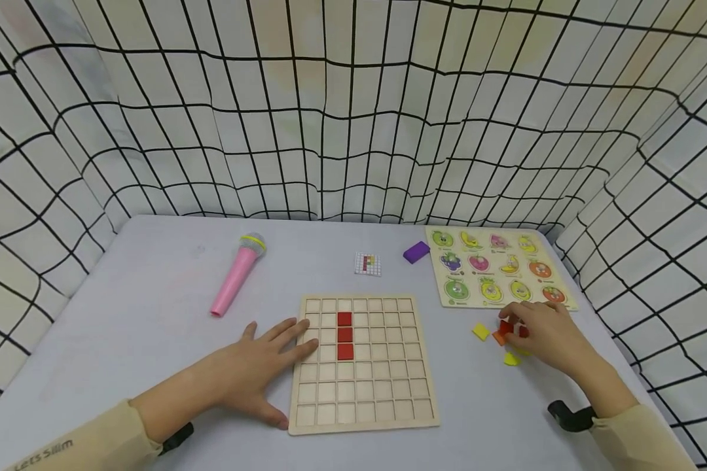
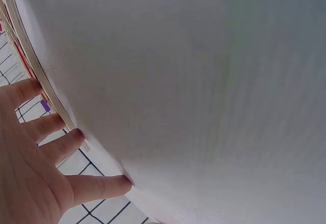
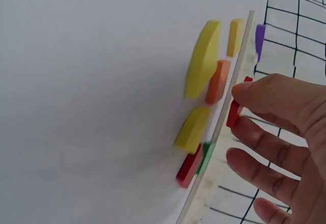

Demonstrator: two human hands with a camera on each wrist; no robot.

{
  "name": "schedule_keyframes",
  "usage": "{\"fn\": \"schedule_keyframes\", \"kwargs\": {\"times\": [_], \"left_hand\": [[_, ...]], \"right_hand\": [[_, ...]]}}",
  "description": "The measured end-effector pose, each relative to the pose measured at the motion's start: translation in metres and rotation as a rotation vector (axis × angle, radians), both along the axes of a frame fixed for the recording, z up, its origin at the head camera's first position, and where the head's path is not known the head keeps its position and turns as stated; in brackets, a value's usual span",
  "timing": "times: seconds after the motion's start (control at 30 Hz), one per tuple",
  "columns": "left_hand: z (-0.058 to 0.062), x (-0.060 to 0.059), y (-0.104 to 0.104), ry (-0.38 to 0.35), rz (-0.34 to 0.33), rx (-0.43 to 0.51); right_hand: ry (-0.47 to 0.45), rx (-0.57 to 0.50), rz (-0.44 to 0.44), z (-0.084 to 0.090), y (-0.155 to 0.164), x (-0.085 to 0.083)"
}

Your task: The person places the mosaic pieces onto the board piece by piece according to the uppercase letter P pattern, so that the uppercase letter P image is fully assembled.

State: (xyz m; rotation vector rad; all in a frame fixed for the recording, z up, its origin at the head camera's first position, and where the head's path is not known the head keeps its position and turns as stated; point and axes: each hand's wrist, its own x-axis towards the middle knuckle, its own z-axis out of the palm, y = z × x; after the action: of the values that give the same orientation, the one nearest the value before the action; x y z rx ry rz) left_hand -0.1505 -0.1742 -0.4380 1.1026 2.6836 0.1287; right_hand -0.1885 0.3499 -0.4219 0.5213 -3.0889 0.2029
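A square wooden grid board (image 1: 383,373) lies at the middle of the table. Three red square tiles (image 1: 345,335) stand in one column of it. My left hand (image 1: 247,369) rests with spread, straight fingers on the board's left edge. To the right of the board, my right hand (image 1: 544,333) pinches a red tile (image 3: 234,113) between thumb and forefinger. Below it lie loose pieces: a yellow tile (image 1: 480,331), an orange tile (image 3: 218,82), a curved yellow piece (image 3: 204,63), and a red piece (image 3: 190,167) beside a green piece (image 3: 205,158).
Behind the board sits a small pattern card (image 1: 368,264), with a purple block (image 1: 416,252) to its right. A fruit picture board (image 1: 465,301) lies at the back right. A pink toy microphone (image 1: 235,278) lies at the left. Black netting surrounds the table (image 1: 153,281).
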Motion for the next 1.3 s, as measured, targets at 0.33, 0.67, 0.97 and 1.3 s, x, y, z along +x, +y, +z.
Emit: {"fn": "schedule_keyframes", "kwargs": {"times": [0.33, 0.67, 0.97, 1.3], "left_hand": [[0.005, 0.000, -0.001, -0.004, -0.006, 0.006], [0.005, 0.001, 0.000, 0.002, 0.003, -0.004], [0.004, 0.000, -0.001, -0.005, 0.003, -0.004], [0.005, 0.000, 0.000, -0.004, 0.004, 0.001]], "right_hand": [[0.009, -0.061, 0.138, 0.007, -0.059, 0.006], [0.017, -0.116, 0.294, 0.011, -0.111, 0.012], [0.100, -0.028, 0.424, 0.017, -0.147, 0.017], [0.124, 0.000, 0.518, 0.018, -0.178, 0.019]]}}
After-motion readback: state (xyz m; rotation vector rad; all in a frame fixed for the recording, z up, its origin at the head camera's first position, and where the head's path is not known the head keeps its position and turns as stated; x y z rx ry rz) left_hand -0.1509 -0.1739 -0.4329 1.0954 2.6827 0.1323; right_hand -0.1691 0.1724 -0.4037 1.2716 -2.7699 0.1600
